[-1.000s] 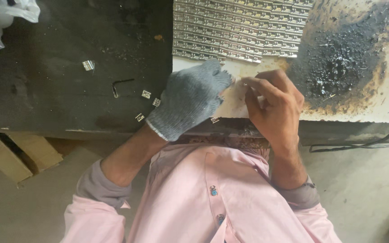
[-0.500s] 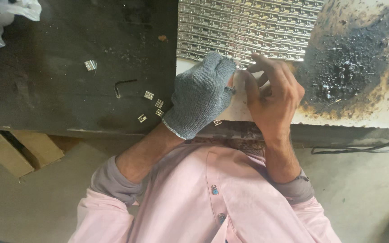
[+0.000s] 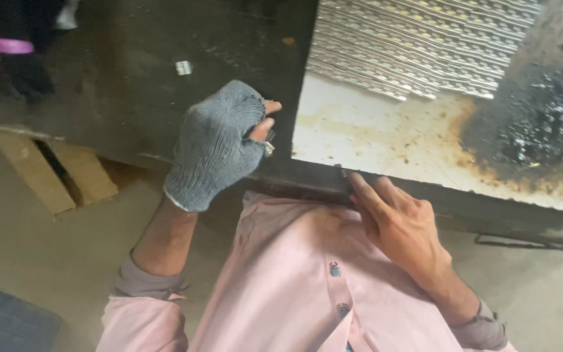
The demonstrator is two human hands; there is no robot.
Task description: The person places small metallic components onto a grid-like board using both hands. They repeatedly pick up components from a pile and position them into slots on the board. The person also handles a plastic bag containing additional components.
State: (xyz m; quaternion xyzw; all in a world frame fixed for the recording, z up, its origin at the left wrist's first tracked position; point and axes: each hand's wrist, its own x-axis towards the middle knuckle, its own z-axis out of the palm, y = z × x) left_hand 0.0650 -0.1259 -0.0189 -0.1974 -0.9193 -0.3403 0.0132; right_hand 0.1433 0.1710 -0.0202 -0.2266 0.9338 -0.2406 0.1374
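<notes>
— What does the left hand have?

— A small shiny metal piece, pinched between the bare fingertips poking out of a grey knit glove, just above the dark desk edge. It looks stiff, light and sharp-cornered; easy to drop, so a pinch on its flat sides suits it.

— And the right hand?

— Bare, fingers loosely released, tips touching the front edge of the scorched white board, holding nothing. Ribbed metal strips lie stacked beyond.
</notes>
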